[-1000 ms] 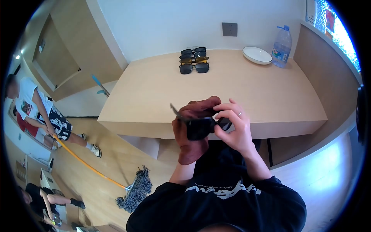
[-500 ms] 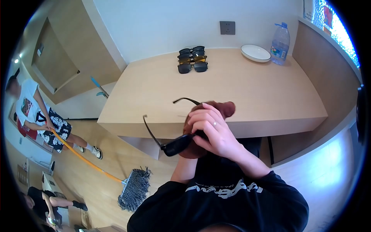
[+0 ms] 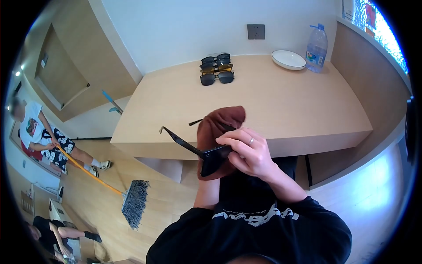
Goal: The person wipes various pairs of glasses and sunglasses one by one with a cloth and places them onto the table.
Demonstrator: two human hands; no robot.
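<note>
Black sunglasses (image 3: 213, 159) are held above the desk's front edge, their temples unfolded toward the left. My right hand (image 3: 249, 153), with a ring on one finger, pinches them at the frame's right part. A brown cloth (image 3: 221, 119) covers my left hand (image 3: 210, 169) and lies against the sunglasses; the fingers under it are hidden. Farther back on the desk (image 3: 272, 105), several pairs of sunglasses (image 3: 217, 78) stand in a column, one pair with yellow lenses.
A white plate (image 3: 289, 60) and a plastic bottle (image 3: 317, 48) stand at the back right. On the left a person (image 3: 35, 127) holds a mop (image 3: 135, 203) on the floor. Another person (image 3: 55, 233) sits at the lower left.
The sunglasses have turned and shifted in my hands, their temples now pointing left. The cloth has moved with my left hand. The mop has moved left.
</note>
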